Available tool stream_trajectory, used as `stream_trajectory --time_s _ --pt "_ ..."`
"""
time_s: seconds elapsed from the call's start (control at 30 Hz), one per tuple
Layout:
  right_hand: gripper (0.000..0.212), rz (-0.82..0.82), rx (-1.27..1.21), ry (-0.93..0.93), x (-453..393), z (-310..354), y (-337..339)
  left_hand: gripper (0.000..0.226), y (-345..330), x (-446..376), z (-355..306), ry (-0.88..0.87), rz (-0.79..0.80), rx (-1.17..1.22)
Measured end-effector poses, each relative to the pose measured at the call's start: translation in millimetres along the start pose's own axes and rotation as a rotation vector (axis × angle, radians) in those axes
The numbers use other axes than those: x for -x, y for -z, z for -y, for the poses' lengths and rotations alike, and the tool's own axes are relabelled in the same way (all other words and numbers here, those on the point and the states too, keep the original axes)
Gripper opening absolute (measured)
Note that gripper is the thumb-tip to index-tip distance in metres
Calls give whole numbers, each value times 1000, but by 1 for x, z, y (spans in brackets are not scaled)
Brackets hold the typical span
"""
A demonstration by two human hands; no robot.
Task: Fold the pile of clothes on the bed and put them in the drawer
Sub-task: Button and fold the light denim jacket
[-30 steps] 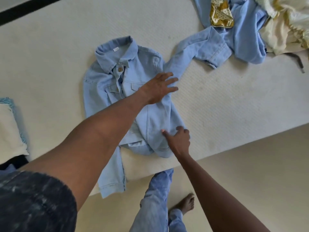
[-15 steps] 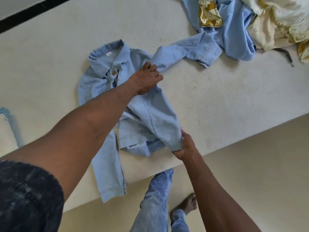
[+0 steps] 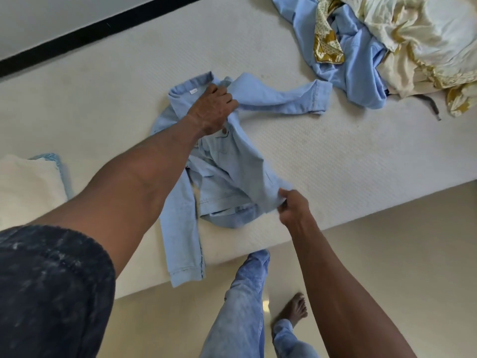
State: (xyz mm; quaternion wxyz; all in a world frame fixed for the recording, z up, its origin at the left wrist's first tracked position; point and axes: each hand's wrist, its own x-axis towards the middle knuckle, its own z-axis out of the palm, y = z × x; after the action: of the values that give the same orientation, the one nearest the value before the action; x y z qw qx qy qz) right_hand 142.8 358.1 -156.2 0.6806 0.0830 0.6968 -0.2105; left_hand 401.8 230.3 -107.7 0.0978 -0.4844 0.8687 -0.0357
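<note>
Left grip [image 3: 213, 108]: I am seeing the fingers curling round the denim jacket [image 3: 227, 174] at its shoulder, just below the collar, mid-frame. Right grip [image 3: 294, 208] is pinching the jacket's lower hem corner, lifting it off the bed [image 3: 322, 156]. The jacket is lying at frame centre on the mattress, one sleeve hanging over the near edge, the other stretching toward the pile of clothes [image 3: 382, 42] sitting in the upper right. A folded cream cloth [image 3: 28, 187] is resting at the left edge.

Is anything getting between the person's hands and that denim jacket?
No. The left hand grips the denim jacket near its collar, the right hand pinches its hem. Nothing visible lies between them.
</note>
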Motion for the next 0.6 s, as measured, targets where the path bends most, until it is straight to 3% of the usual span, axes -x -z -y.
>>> stream_trajectory --time_s 0.07,0.13,0.23,0.3,0.37,0.43,0.5,0.6 --pt "21 -55 -10 143 11 11 2 23 10 10 0 29 -6 3" --pt "11 7 -122 183 25 23 10 23 15 21 0 79 -29 11" --pt "23 186 -128 208 44 29 20 22 33 41 -6 153 -11 91" --pt "63 286 10 319 61 28 29 18 59 60 -11 266 3 132" --pt "100 333 168 462 84 27 39 16 90 79 -16 386 115 129" --pt "88 346 475 669 122 31 51 18 130 105 -28 444 224 69" --pt "49 272 849 912 158 47 60 16 171 129 -37 481 279 50" --pt "16 78 1225 1320 224 73 71 24 242 181 -66 623 215 233"
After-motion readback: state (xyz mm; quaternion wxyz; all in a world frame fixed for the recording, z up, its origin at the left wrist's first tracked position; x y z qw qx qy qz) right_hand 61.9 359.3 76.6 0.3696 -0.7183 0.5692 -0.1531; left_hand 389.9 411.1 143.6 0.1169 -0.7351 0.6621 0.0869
